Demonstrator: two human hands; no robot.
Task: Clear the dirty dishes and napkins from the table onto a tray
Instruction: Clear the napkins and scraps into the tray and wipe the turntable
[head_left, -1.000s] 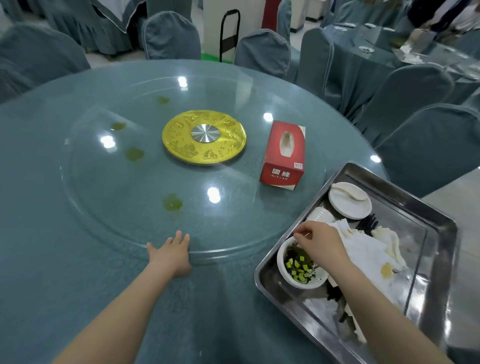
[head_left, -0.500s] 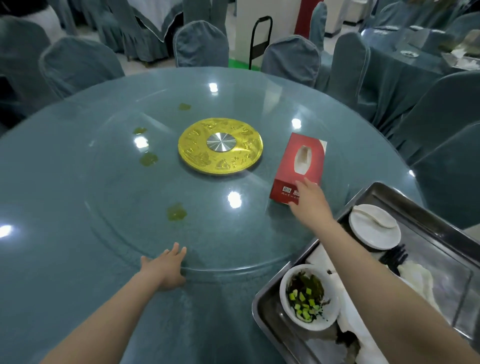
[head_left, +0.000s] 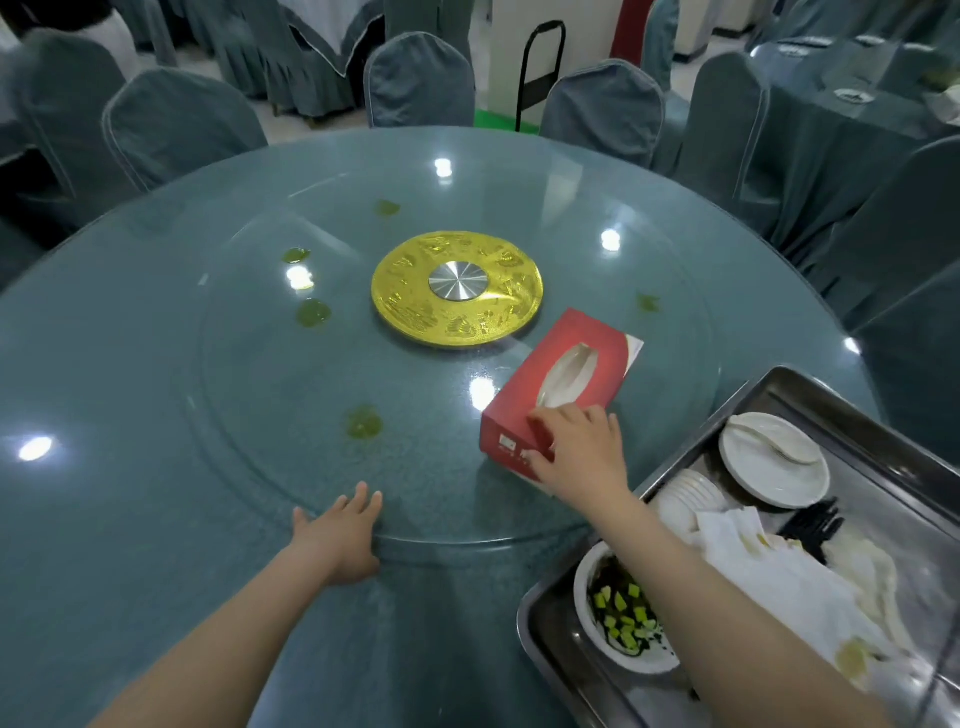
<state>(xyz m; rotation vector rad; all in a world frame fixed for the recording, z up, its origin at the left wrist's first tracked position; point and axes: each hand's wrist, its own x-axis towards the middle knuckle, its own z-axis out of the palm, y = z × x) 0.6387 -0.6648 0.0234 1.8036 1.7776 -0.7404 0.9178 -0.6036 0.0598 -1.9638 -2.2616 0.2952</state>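
A steel tray (head_left: 810, 395) sits at the table's right edge. It holds a white bowl of green food scraps (head_left: 618, 618), a white plate with a spoon (head_left: 774, 457), stacked small cups (head_left: 685, 499), stained napkins (head_left: 789, 577) and a black fork (head_left: 813, 525). My right hand (head_left: 582, 447) grips the near end of a red tissue box (head_left: 561, 384) lying on the glass turntable (head_left: 260, 415). My left hand (head_left: 337, 530) rests flat with straight fingers on the turntable's near rim.
A gold disc with a steel hub (head_left: 457, 288) marks the turntable's centre. Green spill spots (head_left: 363, 422) dot the glass. Covered chairs (head_left: 421, 78) ring the round table, and another set table (head_left: 852, 98) stands at the back right.
My right hand left the bowl in the tray, reached over to the red tissue box and took hold of its near end. My left hand stayed on the turntable rim.
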